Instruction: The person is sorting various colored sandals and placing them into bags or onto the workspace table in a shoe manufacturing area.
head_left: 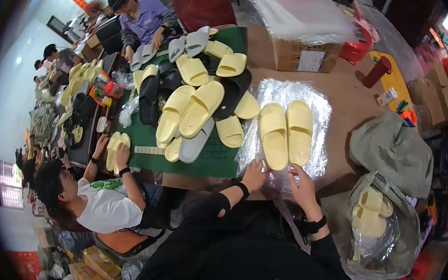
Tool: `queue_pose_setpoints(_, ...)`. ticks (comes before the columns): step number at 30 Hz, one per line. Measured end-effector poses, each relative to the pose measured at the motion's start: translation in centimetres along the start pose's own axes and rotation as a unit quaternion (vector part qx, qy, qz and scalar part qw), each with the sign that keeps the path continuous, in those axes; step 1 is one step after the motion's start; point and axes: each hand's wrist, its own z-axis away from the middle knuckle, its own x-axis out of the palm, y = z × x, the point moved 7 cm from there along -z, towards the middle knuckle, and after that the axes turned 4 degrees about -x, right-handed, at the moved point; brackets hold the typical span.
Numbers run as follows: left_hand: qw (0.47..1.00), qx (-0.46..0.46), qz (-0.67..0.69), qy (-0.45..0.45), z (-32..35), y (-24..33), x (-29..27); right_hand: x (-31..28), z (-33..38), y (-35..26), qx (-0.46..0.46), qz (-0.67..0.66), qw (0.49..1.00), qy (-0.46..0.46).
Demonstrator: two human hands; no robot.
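Observation:
A pair of pale yellow slide slippers, the left slipper (273, 139) and the right slipper (299, 131), lies side by side on a stack of clear plastic bags (320, 109). Their heels point toward me. My left hand (253, 176) is just below the left slipper's heel, its fingers curled at the near edge of the plastic. Close to the right slipper's heel is my right hand (304, 186), thumb and forefinger apart over the plastic. What the fingertips touch is small and partly hidden.
Yellow, black and grey slippers (200, 108) are heaped on a green mat (216, 163) to the left. A carton (291, 57) bearing plastic sheets stands at the back. An open sack (405, 249) with bagged slippers sits at right. Co-workers handle slippers at left and far left.

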Motion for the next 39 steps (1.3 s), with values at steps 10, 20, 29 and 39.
queue_pose_setpoints(10,1.0,0.004,-0.025,0.009,-0.6,-0.2,2.3,2.7,0.0,-0.9,0.01,-0.012,1.0,-0.02)
queue_pose_setpoints(20,0.999,0.043,-0.004,-0.01,-0.6,-0.2,-0.3,3.8,2.0,-2.2,0.05,-0.018,0.998,-0.026)
queue_pose_setpoints(29,0.995,0.063,-0.058,-0.045,-1.0,0.0,-0.2,3.4,3.0,-2.0,0.049,0.0,0.999,0.019)
queue_pose_setpoints(39,0.997,0.061,-0.033,-0.024,-0.5,-0.4,-0.4,2.3,3.2,-2.8,0.06,-0.025,0.997,0.032)
